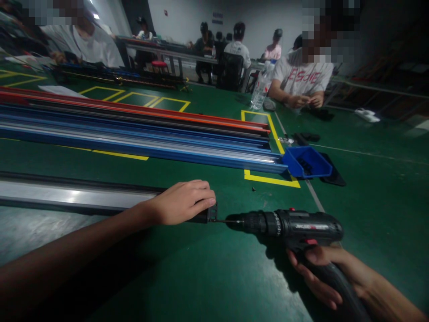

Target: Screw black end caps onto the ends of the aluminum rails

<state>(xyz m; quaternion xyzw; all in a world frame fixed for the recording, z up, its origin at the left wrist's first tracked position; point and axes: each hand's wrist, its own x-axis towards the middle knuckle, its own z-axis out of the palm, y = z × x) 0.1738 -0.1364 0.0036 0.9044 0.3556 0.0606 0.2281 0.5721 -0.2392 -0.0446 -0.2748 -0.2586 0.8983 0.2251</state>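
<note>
A long silver-and-black aluminium profile (pixel 110 195) lies along the left of the green table. My left hand (pixel 184 201) grips it from above near its right end, the fingers curled over the far edge. A small black end piece (pixel 213 211) shows at that end, just past my fingertips. My right hand (pixel 318 273) is wrapped round the handle of a black cordless drill (pixel 301 226), which lies level and points left. Its long thin bit (pixel 226 221) reaches the end piece; whether it sits in a screw is too small to tell.
Blue profiles (pixel 201 154) and an orange profile (pixel 167 109) lie behind, across the table. At their right end stands a blue bin (pixel 311 163) with small dark parts. A plastic bottle (pixel 259 89) stands farther back. A co-worker (pixel 301 80) sits across the table.
</note>
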